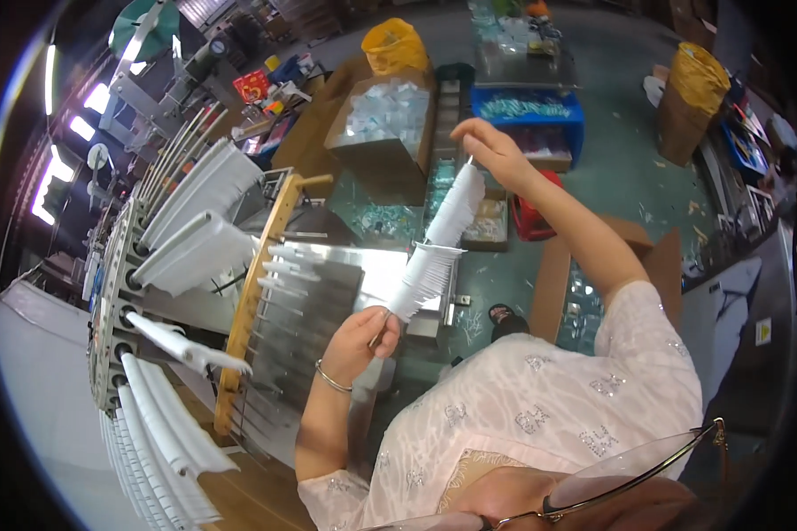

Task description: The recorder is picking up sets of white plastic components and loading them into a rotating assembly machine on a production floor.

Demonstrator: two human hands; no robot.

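My left hand (363, 338) is closed round the lower end of a thin metal rod. White fringed strips (423, 279) in two stacked sections are threaded along the rod, which slants up and away to the right. At its far tip is my right hand (496, 155), with fingers loosely bent and a little apart; whether it touches the tip is hard to see. Left of my left hand stands a wooden rack (255, 305) holding several thin rods with white ends. Beyond it, a round machine frame (106, 310) carries bundles of white sheet-like pieces (190, 252).
A carton (376, 159) full of clear packets stands ahead, behind a shiny metal plate (383, 273). Farther off are a blue bin (576, 133), a red container (536, 217) and a yellow sack (695, 80). An open carton (553, 279) sits by my right side.
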